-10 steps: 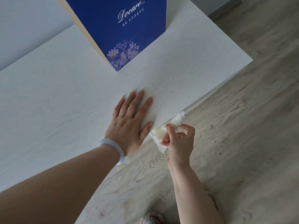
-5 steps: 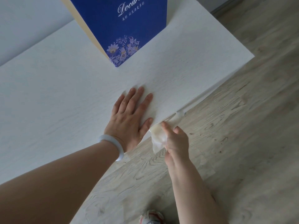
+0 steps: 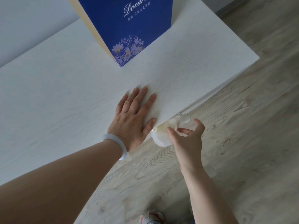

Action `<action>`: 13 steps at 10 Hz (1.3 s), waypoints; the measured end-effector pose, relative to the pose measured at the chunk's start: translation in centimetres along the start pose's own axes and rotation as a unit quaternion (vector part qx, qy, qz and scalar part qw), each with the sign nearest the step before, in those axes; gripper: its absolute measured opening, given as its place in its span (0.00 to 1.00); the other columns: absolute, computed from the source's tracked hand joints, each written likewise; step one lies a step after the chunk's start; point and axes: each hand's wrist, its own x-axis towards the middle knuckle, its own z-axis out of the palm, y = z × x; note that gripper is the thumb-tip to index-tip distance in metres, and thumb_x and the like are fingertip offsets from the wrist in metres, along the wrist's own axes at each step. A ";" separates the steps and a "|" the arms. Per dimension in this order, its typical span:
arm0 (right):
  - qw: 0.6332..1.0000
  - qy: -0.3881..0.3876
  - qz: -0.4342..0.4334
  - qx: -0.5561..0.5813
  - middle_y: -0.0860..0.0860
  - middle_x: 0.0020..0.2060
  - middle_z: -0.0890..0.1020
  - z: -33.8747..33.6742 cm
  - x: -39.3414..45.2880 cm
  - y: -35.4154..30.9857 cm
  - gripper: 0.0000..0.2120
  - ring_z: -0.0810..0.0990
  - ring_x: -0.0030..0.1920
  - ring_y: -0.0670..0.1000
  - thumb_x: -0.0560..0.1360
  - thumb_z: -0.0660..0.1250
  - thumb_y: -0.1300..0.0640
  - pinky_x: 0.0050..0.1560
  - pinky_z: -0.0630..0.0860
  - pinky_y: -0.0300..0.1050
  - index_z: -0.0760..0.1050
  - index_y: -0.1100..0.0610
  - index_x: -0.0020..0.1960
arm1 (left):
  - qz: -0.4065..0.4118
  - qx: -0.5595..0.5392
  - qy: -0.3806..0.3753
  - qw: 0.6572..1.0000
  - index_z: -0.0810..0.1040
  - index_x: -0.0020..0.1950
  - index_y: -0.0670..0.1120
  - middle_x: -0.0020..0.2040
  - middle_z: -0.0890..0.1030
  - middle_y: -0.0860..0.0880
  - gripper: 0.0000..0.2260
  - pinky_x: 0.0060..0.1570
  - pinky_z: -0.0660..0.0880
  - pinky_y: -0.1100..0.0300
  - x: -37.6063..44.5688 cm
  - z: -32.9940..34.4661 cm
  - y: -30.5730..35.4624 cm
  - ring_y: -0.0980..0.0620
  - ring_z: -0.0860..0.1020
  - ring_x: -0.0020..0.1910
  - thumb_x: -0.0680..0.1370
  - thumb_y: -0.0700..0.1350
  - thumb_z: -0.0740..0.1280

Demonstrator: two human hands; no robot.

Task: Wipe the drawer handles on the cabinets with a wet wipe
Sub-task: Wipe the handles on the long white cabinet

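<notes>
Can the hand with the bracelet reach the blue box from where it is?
Probably yes. The left hand lies flat on the white cabinet top, and the blue box stands further back on that same top with only bare surface between them. It would just have to slide forward.

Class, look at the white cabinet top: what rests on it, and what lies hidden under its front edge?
On the cabinet top rest the left hand, flat, and a blue box. Below the edge, the right hand holds the wet wipe; the cabinet front is hidden.

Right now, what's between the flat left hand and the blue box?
Nothing: in the head view only bare white cabinet top runs from the left hand to the blue Docare box.
</notes>
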 end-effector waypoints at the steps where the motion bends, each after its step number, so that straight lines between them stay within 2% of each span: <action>1: 0.971 -0.004 -0.181 -0.158 0.51 0.51 0.74 1.0 -0.9 1.1 0.27 0.73 0.45 0.43 0.70 0.75 0.56 0.44 0.67 0.21 0.68 0.54 0.64 | 0.000 0.002 0.000 1.000 0.53 0.79 0.51 0.79 0.52 0.47 0.28 0.75 0.50 0.46 0.0 0.0 -0.1 0.47 0.48 0.78 0.81 0.60 0.48; 2: 0.949 0.043 -0.241 -0.196 0.55 0.49 0.75 1.8 -0.4 1.9 0.17 0.70 0.44 0.43 0.71 0.75 0.59 0.44 0.61 0.16 0.76 0.61 0.57 | -0.001 0.006 0.000 1.000 0.52 0.79 0.51 0.79 0.51 0.47 0.28 0.75 0.50 0.46 0.0 0.1 -0.1 0.47 0.48 0.78 0.81 0.60 0.47; 3: 0.954 0.091 -0.256 -0.131 0.55 0.43 0.79 2.2 0.2 2.5 0.07 0.74 0.40 0.42 0.72 0.73 0.64 0.44 0.66 0.20 0.81 0.62 0.49 | 0.003 0.006 0.004 1.000 0.52 0.79 0.51 0.79 0.52 0.47 0.28 0.75 0.50 0.46 0.0 0.1 -0.2 0.47 0.49 0.78 0.81 0.60 0.47; 4: 0.963 0.071 -0.246 -0.084 0.52 0.41 0.81 2.7 -0.1 3.0 0.03 0.79 0.39 0.44 0.73 0.71 0.65 0.41 0.80 0.39 0.82 0.61 0.47 | 0.002 0.003 0.006 1.000 0.53 0.79 0.51 0.79 0.53 0.47 0.27 0.75 0.50 0.47 0.0 0.1 -0.2 0.47 0.49 0.78 0.81 0.60 0.48; 5: 0.962 0.042 -0.257 -0.085 0.50 0.38 0.82 1.3 0.9 2.6 0.02 0.79 0.34 0.45 0.73 0.71 0.64 0.38 0.77 0.38 0.82 0.59 0.44 | 0.002 0.002 0.009 1.000 0.53 0.79 0.51 0.79 0.53 0.47 0.27 0.75 0.50 0.47 0.0 0.2 -0.1 0.47 0.49 0.78 0.81 0.60 0.48; 6: 0.955 0.101 -0.271 -0.073 0.52 0.36 0.83 -0.4 2.7 1.6 0.03 0.78 0.35 0.46 0.72 0.71 0.65 0.38 0.72 0.32 0.83 0.58 0.42 | 0.002 0.001 0.009 1.000 0.53 0.79 0.51 0.79 0.53 0.47 0.27 0.75 0.50 0.46 0.0 0.1 -0.1 0.47 0.49 0.78 0.81 0.60 0.48; 7: 0.953 0.069 -0.272 -0.113 0.50 0.38 0.84 1.0 1.3 2.3 0.02 0.79 0.37 0.45 0.73 0.72 0.64 0.39 0.71 0.28 0.82 0.59 0.42 | 0.002 -0.003 0.010 1.000 0.53 0.79 0.51 0.79 0.53 0.47 0.27 0.75 0.50 0.46 0.0 0.1 -0.1 0.47 0.49 0.78 0.81 0.60 0.48; 8: 0.944 -0.013 -0.295 -0.144 0.47 0.37 0.84 1.5 0.0 3.1 0.02 0.79 0.35 0.42 0.73 0.72 0.62 0.39 0.72 0.29 0.83 0.58 0.43 | 0.001 -0.001 0.009 1.000 0.53 0.79 0.51 0.79 0.53 0.47 0.27 0.75 0.50 0.46 -0.1 0.1 -0.2 0.47 0.49 0.78 0.81 0.60 0.48; 9: 0.967 0.042 -0.239 -0.079 0.46 0.36 0.84 0.3 1.7 2.1 0.03 0.78 0.34 0.43 0.73 0.72 0.61 0.37 0.70 0.29 0.84 0.56 0.43 | 0.003 -0.002 0.011 1.000 0.53 0.79 0.51 0.79 0.53 0.47 0.27 0.75 0.50 0.46 0.0 0.0 -0.1 0.47 0.50 0.78 0.81 0.59 0.48; 10: 0.972 0.050 -0.217 -0.068 0.47 0.32 0.82 1.4 0.9 1.9 0.04 0.77 0.33 0.43 0.73 0.72 0.61 0.35 0.68 0.28 0.83 0.56 0.40 | 0.003 -0.006 0.012 1.000 0.53 0.78 0.51 0.79 0.53 0.47 0.27 0.75 0.50 0.47 0.0 0.0 -0.1 0.47 0.50 0.78 0.81 0.59 0.48; 11: 0.957 -0.038 -0.263 -0.114 0.45 0.34 0.83 2.4 -1.1 2.8 0.03 0.77 0.33 0.39 0.74 0.72 0.59 0.36 0.71 0.30 0.83 0.56 0.42 | 0.000 -0.007 0.011 1.000 0.53 0.79 0.51 0.79 0.53 0.47 0.27 0.75 0.49 0.47 -0.1 0.0 -0.1 0.47 0.49 0.78 0.81 0.59 0.48; 12: 0.966 0.009 -0.240 -0.098 0.44 0.34 0.84 0.5 1.5 2.2 0.03 0.78 0.32 0.41 0.73 0.73 0.57 0.35 0.72 0.34 0.85 0.54 0.43 | 0.000 -0.011 0.012 1.000 0.53 0.78 0.51 0.79 0.53 0.47 0.26 0.75 0.49 0.46 0.0 -0.1 0.0 0.47 0.49 0.78 0.81 0.58 0.48; 13: 0.974 0.059 -0.214 -0.052 0.46 0.33 0.82 0.7 2.3 1.7 0.04 0.77 0.32 0.43 0.74 0.71 0.58 0.36 0.73 0.37 0.84 0.57 0.43 | 0.000 -0.015 0.011 1.000 0.54 0.78 0.51 0.79 0.53 0.48 0.26 0.75 0.49 0.47 0.0 0.0 0.0 0.47 0.49 0.78 0.81 0.57 0.48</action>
